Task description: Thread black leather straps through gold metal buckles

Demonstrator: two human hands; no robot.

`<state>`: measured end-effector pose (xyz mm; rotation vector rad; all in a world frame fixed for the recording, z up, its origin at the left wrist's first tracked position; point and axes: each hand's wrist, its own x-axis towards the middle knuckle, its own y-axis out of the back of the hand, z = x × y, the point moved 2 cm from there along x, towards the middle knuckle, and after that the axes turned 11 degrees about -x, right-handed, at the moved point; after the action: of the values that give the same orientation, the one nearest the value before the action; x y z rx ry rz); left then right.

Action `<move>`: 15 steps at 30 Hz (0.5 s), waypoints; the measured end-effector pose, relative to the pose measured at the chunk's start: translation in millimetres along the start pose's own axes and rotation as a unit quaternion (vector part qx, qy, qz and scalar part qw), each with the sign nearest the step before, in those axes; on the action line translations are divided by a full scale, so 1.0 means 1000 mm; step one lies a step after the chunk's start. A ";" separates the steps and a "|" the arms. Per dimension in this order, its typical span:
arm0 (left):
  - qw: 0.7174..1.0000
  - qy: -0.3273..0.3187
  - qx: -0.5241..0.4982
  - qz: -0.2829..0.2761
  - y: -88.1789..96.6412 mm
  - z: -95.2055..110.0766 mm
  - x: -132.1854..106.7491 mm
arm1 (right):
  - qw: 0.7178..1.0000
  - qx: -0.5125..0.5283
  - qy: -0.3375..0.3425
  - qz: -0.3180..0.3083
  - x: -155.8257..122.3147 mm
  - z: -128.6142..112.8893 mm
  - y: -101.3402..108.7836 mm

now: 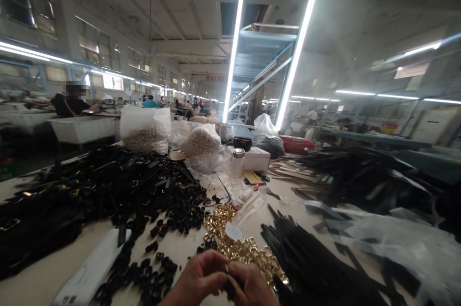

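At the lower middle of the head view, my left hand (200, 276) and my right hand (251, 283) meet, fingers pinched together. A dark strap (229, 288) shows between them, its lower part tucked into the right hand. A small glint of gold shows at the left fingertips, too small to make out. Just beyond the hands lies a heap of gold buckles (257, 252). Black strap loops (153, 272) are scattered left of my left hand. Long black straps (306, 255) lie in a bundle to the right.
Buckled black straps (108, 181) pile up at the left, near a long white object (90, 267). A glass bottle (237, 164), a white box (256, 159) and filled plastic bags (201, 141) stand behind. Plastic sheeting (406, 243) covers the right. A person (70, 104) sits far left.
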<state>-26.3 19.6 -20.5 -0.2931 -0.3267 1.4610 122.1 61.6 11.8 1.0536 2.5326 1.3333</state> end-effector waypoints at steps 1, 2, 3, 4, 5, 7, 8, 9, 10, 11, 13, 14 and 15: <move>1.000 -0.006 -0.012 0.007 0.001 0.001 -0.001 | 1.000 -0.001 0.000 -0.007 0.000 -0.001 0.000; 1.000 -0.008 -0.017 0.013 0.001 0.002 -0.002 | 1.000 0.000 0.000 -0.014 0.000 -0.002 0.000; 1.000 -0.005 -0.013 0.020 0.002 0.003 -0.002 | 1.000 0.004 0.002 -0.022 -0.001 -0.003 0.000; 1.000 0.002 -0.004 0.026 0.003 0.005 -0.003 | 0.999 0.008 0.007 -0.030 -0.001 -0.004 0.000; 0.999 0.011 0.006 0.032 0.005 0.007 -0.004 | 0.999 0.013 0.011 -0.037 -0.001 -0.004 0.000; 0.999 0.021 0.013 0.040 0.006 0.011 -0.006 | 0.999 0.015 0.003 -0.049 -0.002 -0.003 0.000; 0.999 0.020 0.009 0.040 0.006 0.013 -0.007 | 0.999 0.009 -0.012 -0.047 -0.003 -0.001 0.000; 0.999 0.014 0.001 0.038 0.005 0.015 -0.007 | 0.999 -0.008 -0.031 -0.033 -0.003 0.002 0.001; 0.999 0.006 -0.007 0.034 0.004 0.018 -0.007 | 0.998 -0.034 -0.046 -0.012 -0.004 0.005 0.003; 1.000 -0.002 -0.012 0.029 0.003 0.020 -0.008 | 0.996 -0.069 -0.053 0.012 -0.004 0.007 0.005; 1.000 -0.010 0.000 0.024 -0.001 0.023 -0.010 | 0.986 -0.150 -0.041 0.061 -0.006 0.008 0.010; 0.999 -0.012 0.018 0.024 -0.002 0.025 -0.011 | 0.978 -0.190 -0.028 0.079 -0.006 0.007 0.012; 0.999 -0.011 0.044 0.025 -0.004 0.026 -0.012 | 0.971 -0.222 -0.014 0.089 -0.007 0.006 0.013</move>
<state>-33.9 6.9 4.8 -0.2150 -0.2734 1.5240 136.6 66.6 17.0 1.2010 2.0089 1.8010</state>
